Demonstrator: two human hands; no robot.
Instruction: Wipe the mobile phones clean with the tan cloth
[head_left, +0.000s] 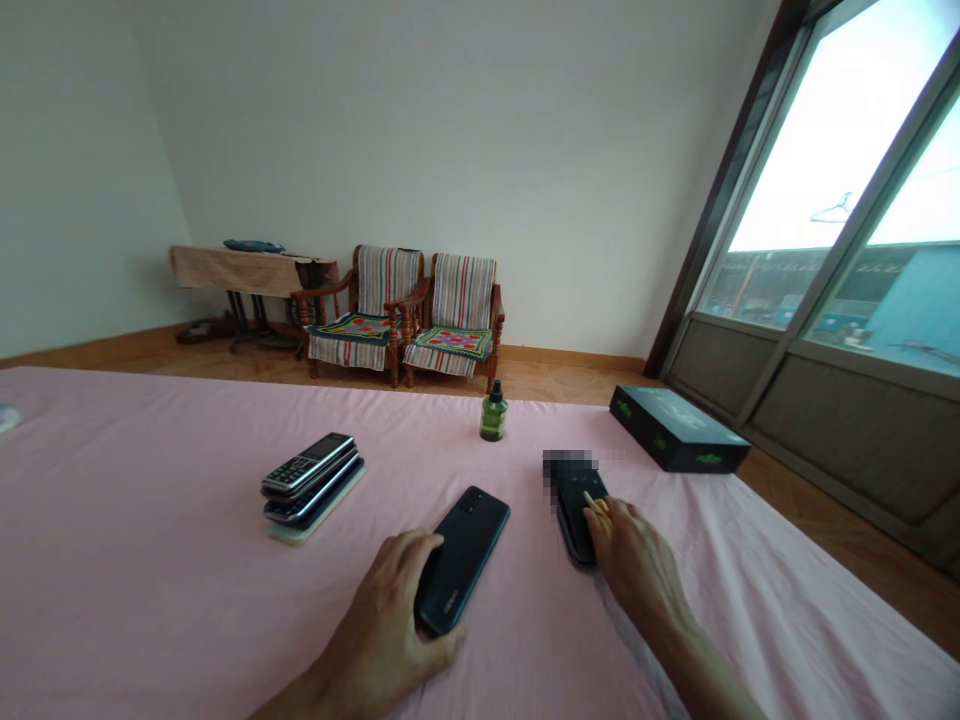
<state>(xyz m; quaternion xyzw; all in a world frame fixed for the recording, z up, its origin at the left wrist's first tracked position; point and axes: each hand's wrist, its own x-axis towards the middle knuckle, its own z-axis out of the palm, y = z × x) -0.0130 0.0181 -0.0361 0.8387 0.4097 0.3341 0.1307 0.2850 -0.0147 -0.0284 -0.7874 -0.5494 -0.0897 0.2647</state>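
My left hand grips a dark smartphone by its left side and lower end. The phone's back faces up, showing a camera block and the OPPO lettering. To the right, my right hand has its fingers closed on a thin pale stick, perhaps a cotton swab. The stick's end is over a second dark phone lying face up, whose upper end is blurred out by pixel blocks. Whether my right fingers also touch this phone I cannot tell. Left of both hands is a stack of phones, with a keypad phone on top.
Pink cloth covers the surface. A small green bottle with a black top stands near the far edge. At the right lies a flat black box. Beyond are two wooden chairs, a cloth-covered table and a window.
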